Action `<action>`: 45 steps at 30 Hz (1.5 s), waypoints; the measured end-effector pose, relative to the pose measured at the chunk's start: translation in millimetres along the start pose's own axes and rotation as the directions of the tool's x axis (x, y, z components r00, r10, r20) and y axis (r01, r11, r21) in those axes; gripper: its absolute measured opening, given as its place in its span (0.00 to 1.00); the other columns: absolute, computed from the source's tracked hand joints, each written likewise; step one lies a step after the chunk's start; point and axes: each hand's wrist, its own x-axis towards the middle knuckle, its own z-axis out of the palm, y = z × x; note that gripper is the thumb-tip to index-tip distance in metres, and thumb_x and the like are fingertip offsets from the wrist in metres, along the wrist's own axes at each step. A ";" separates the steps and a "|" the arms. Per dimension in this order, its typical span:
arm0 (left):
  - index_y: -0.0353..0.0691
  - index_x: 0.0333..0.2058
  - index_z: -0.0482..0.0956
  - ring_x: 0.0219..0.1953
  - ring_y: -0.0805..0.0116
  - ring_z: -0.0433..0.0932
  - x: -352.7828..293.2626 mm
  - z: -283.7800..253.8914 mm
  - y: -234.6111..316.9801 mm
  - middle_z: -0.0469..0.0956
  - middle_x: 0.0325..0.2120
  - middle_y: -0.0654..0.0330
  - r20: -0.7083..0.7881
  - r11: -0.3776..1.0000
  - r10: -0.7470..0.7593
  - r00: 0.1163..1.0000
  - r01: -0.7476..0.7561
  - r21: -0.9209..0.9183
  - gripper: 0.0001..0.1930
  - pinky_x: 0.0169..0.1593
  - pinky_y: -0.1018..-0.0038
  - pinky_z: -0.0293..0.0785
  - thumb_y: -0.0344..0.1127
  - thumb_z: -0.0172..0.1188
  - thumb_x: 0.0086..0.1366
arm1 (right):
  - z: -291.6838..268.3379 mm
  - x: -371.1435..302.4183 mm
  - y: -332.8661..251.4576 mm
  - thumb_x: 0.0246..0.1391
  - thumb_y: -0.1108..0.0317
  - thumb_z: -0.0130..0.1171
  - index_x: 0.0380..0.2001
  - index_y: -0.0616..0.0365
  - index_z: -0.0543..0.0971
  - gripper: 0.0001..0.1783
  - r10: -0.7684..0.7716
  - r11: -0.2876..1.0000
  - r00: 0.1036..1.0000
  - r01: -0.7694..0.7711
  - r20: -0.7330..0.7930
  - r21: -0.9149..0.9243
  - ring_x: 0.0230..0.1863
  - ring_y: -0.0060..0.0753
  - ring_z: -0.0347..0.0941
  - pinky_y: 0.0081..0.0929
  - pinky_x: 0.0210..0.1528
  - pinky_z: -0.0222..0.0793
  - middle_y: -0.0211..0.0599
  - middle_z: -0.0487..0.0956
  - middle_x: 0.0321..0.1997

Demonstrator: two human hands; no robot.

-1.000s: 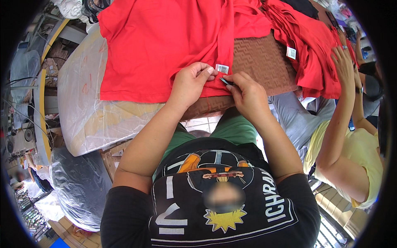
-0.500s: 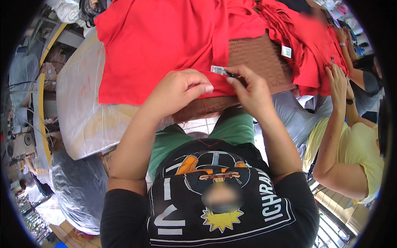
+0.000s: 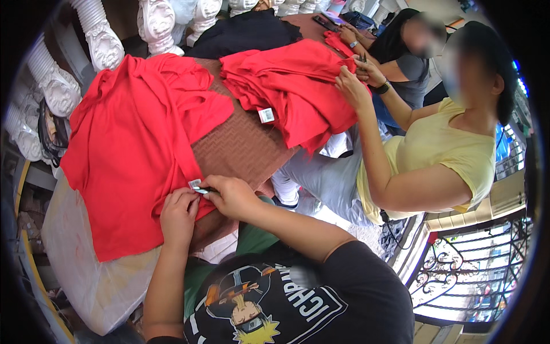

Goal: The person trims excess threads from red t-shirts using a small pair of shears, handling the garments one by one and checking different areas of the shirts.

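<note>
1. One red cloth (image 3: 129, 132) lies at the near edge of the table (image 3: 246, 152), left hand (image 3: 179, 215) pinching it.
2. Right hand (image 3: 232, 198) grips a small tool (image 3: 201, 190) beside its white label (image 3: 195, 183).
3. White letters (image 3: 314, 302) mark the black shirt (image 3: 366, 286).

Bright overall, strongest at lower right, where the window grille (image 3: 475, 269) blows out to white. Floor (image 3: 344, 219) beyond my counter (image 3: 252, 146) washes out too. Milky sheen on the plastic sheet (image 3: 103, 281). Soft shadows in the red cloth (image 3: 132, 143) folds. Fisheye bends edges, corners black. Co-workers' faces smeared. Tag (image 3: 196, 183) by my right grip (image 3: 234, 196) maybe slightly soft, hard to tell.
</note>
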 end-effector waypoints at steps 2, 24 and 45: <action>0.38 0.33 0.80 0.38 0.56 0.79 -2.9 3.5 -6.3 0.79 0.35 0.55 -0.033 0.996 0.021 0.999 -0.018 0.083 0.05 0.41 0.66 0.74 0.30 0.63 0.57 | -0.2 2.2 -2.2 0.50 0.68 0.58 0.39 0.58 0.79 0.12 -0.010 1.000 1.000 0.010 0.019 0.004 0.42 0.56 0.75 0.45 0.44 0.71 0.50 0.79 0.39; 0.37 0.34 0.81 0.36 0.58 0.79 -5.1 3.5 -1.2 0.79 0.34 0.59 0.002 0.999 -0.040 0.999 0.040 -0.005 0.07 0.41 0.67 0.75 0.31 0.63 0.56 | -8.9 3.1 -7.1 0.53 0.70 0.60 0.43 0.59 0.78 0.13 0.111 0.991 0.989 -0.117 0.103 0.061 0.38 0.42 0.79 0.31 0.41 0.71 0.48 0.81 0.36; 0.34 0.36 0.78 0.37 0.62 0.79 -0.2 -11.4 -6.9 0.79 0.35 0.55 0.061 0.928 -0.179 0.982 0.189 -0.321 0.09 0.42 0.69 0.73 0.33 0.60 0.62 | -5.9 4.8 -16.3 0.50 0.70 0.59 0.37 0.56 0.79 0.10 -0.065 0.971 0.982 0.103 0.176 -0.216 0.40 0.52 0.75 0.42 0.41 0.70 0.42 0.78 0.39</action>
